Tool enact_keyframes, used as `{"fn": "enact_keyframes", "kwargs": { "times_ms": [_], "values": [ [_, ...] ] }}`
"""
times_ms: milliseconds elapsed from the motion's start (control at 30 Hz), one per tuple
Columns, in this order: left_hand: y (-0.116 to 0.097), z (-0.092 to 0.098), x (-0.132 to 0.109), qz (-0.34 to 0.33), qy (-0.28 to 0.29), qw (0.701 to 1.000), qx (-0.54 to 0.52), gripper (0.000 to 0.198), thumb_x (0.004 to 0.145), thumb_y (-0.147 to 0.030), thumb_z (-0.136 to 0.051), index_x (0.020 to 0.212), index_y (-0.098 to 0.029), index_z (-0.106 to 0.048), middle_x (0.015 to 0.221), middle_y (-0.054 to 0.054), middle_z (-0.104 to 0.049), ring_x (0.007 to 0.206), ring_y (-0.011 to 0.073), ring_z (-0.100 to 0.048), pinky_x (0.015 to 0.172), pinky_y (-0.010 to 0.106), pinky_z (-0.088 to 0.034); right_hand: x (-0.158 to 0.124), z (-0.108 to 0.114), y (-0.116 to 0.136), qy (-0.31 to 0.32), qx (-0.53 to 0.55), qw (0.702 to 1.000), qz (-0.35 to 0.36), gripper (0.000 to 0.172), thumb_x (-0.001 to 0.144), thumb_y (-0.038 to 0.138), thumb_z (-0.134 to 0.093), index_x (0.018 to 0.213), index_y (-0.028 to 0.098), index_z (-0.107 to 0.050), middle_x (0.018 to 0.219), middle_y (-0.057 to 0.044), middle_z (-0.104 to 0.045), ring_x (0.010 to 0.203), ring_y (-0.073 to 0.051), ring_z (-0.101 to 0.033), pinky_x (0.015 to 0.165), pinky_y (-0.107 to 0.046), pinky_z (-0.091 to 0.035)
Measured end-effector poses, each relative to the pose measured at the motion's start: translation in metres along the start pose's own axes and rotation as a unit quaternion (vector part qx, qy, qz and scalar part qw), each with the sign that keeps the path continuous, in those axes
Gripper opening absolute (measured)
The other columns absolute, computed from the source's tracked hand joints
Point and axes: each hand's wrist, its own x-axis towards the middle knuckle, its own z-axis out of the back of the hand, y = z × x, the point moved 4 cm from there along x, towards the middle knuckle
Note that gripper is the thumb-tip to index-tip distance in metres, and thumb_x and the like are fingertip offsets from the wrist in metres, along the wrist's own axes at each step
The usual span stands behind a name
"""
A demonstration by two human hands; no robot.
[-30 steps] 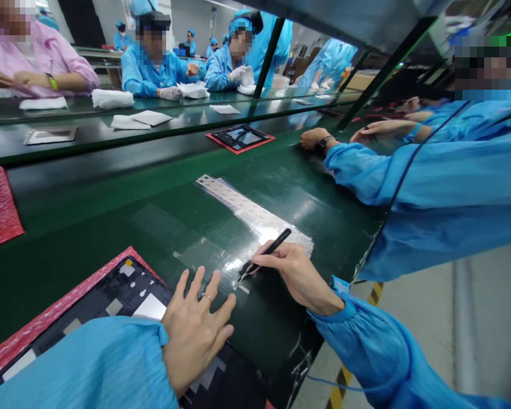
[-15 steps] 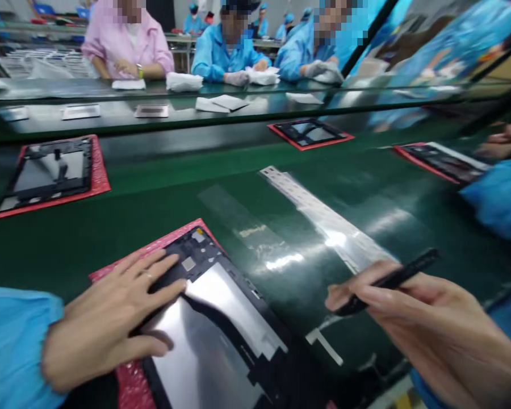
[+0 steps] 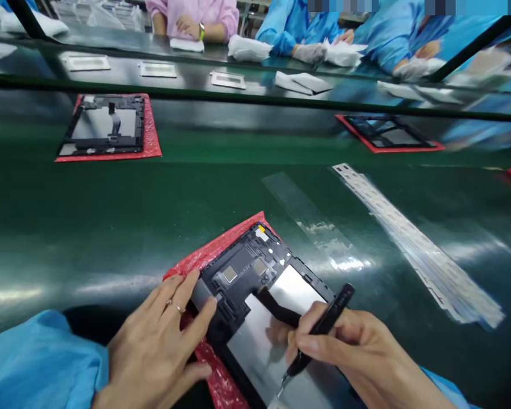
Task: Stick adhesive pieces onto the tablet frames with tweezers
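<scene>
An opened tablet-like device (image 3: 234, 295) with dark inner parts and a silvery panel lies on red bubble wrap (image 3: 221, 241) at the lower middle. My left hand (image 3: 162, 335), fingers spread, rests at the device's left edge and the wrap. Over the panel, my right hand (image 3: 344, 346) grips a black pen-like tool (image 3: 323, 324), its thin metal tip pointing down near the lower edge of view. A black flex strip (image 3: 276, 309) crosses the panel beside the right fingertips.
Clear film (image 3: 309, 213) and long white label strips (image 3: 413, 244) lie on the green surface (image 3: 123, 221) to the right. Other devices on red wrap (image 3: 151, 128) sit further back. Across a dark rail (image 3: 255, 101), people in blue and pink sleeves handle white pieces.
My right hand has moved left with the tool, from beside the device to over its panel. My left hand has shifted back to the device's edge. The camera view has turned.
</scene>
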Motion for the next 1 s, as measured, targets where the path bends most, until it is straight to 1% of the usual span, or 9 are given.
{"fn": "enact_keyframes", "kwargs": {
  "times_ms": [100, 167, 200, 267, 333, 433, 600, 767, 1000],
  "values": [
    [-0.008, 0.000, -0.011, -0.050, 0.010, 0.999, 0.010, 0.053, 0.068, -0.054, -0.051, 0.112, -0.024, -0.047, 0.120, 0.011, -0.048, 0.114, 0.0285, -0.038, 0.094, 0.043, -0.030, 0.010, -0.006, 0.009, -0.022, 0.000, 0.999, 0.031, 0.009, 0.063, 0.025, -0.064, 0.056, 0.019, -0.065, 0.057, -0.003, -0.063, 0.061, -0.021, -0.061, 0.061, -0.031, -0.048],
    [-0.012, -0.004, -0.017, -0.074, 0.031, 0.997, 0.010, 0.057, 0.066, -0.057, -0.052, 0.114, -0.026, -0.045, 0.120, 0.010, -0.049, 0.116, 0.0281, -0.035, 0.100, 0.045, -0.017, 0.019, -0.012, 0.014, -0.035, 0.008, 0.998, 0.056, 0.007, 0.063, 0.023, -0.064, 0.057, 0.018, -0.065, 0.058, -0.003, -0.064, 0.060, -0.020, -0.061, 0.061, -0.031, -0.048],
    [-0.013, -0.007, -0.019, -0.077, 0.040, 0.996, 0.007, 0.058, 0.066, -0.057, -0.051, 0.115, -0.027, -0.044, 0.120, 0.010, -0.049, 0.117, 0.0279, -0.035, 0.100, 0.046, -0.013, 0.023, -0.015, 0.016, -0.042, 0.013, 0.997, 0.066, 0.006, 0.063, 0.021, -0.064, 0.057, 0.018, -0.065, 0.058, -0.003, -0.065, 0.060, -0.019, -0.061, 0.061, -0.030, -0.048],
    [-0.015, -0.014, -0.023, -0.071, 0.031, 0.997, -0.007, 0.056, 0.070, -0.052, -0.051, 0.118, -0.026, -0.041, 0.119, 0.011, -0.049, 0.117, 0.0285, -0.035, 0.100, 0.046, -0.015, 0.032, -0.021, 0.017, -0.048, 0.019, 0.996, 0.071, 0.006, 0.063, 0.020, -0.065, 0.057, 0.018, -0.065, 0.059, -0.003, -0.065, 0.060, -0.018, -0.060, 0.060, -0.027, -0.048],
    [-0.018, -0.019, -0.027, -0.052, -0.009, 0.998, -0.031, 0.051, 0.072, -0.045, -0.052, 0.119, -0.027, -0.040, 0.117, 0.011, -0.050, 0.117, 0.0296, -0.034, 0.098, 0.046, -0.020, 0.037, -0.024, 0.016, -0.051, 0.022, 0.996, 0.064, 0.008, 0.064, 0.020, -0.064, 0.057, 0.017, -0.066, 0.059, -0.002, -0.065, 0.060, -0.016, -0.059, 0.058, -0.024, -0.046],
    [-0.020, -0.024, -0.030, -0.022, -0.055, 0.996, -0.069, 0.054, 0.072, -0.036, -0.057, 0.121, -0.027, -0.038, 0.115, 0.014, -0.051, 0.117, 0.0315, -0.033, 0.096, 0.047, -0.024, 0.039, -0.025, 0.013, -0.063, 0.020, 0.996, 0.059, 0.008, 0.066, 0.019, -0.064, 0.058, 0.019, -0.067, 0.060, -0.001, -0.064, 0.061, -0.014, -0.059, 0.058, -0.022, -0.045],
    [-0.020, -0.023, -0.028, -0.036, -0.060, 0.995, -0.076, 0.056, 0.070, -0.034, -0.060, 0.121, -0.025, -0.039, 0.114, 0.016, -0.050, 0.116, 0.0343, -0.034, 0.094, 0.048, -0.027, 0.037, -0.026, 0.006, -0.040, 0.012, 0.998, 0.048, 0.006, 0.068, 0.019, -0.063, 0.064, 0.021, -0.067, 0.063, 0.000, -0.065, 0.054, -0.012, -0.056, 0.055, -0.023, -0.045],
    [-0.015, -0.017, -0.024, -0.055, -0.049, 0.995, -0.065, 0.055, 0.070, -0.036, -0.059, 0.120, -0.024, -0.040, 0.116, 0.011, -0.049, 0.112, 0.0325, -0.040, 0.091, 0.043, -0.034, 0.038, -0.025, 0.004, -0.028, -0.014, 0.997, 0.071, 0.005, 0.069, 0.021, -0.063, 0.066, 0.022, -0.067, 0.065, -0.001, -0.066, 0.068, -0.017, -0.060, 0.053, -0.022, -0.045],
    [-0.014, -0.017, -0.022, -0.044, -0.063, 0.995, -0.063, 0.055, 0.068, -0.039, -0.060, 0.118, -0.024, -0.043, 0.116, 0.008, -0.049, 0.111, 0.0294, -0.042, 0.090, 0.038, -0.036, 0.037, -0.022, 0.005, -0.038, -0.036, 0.995, 0.082, 0.006, 0.069, 0.020, -0.063, 0.066, 0.023, -0.067, 0.065, 0.000, -0.066, 0.067, -0.017, -0.060, 0.061, -0.026, -0.046]
  ]
}}
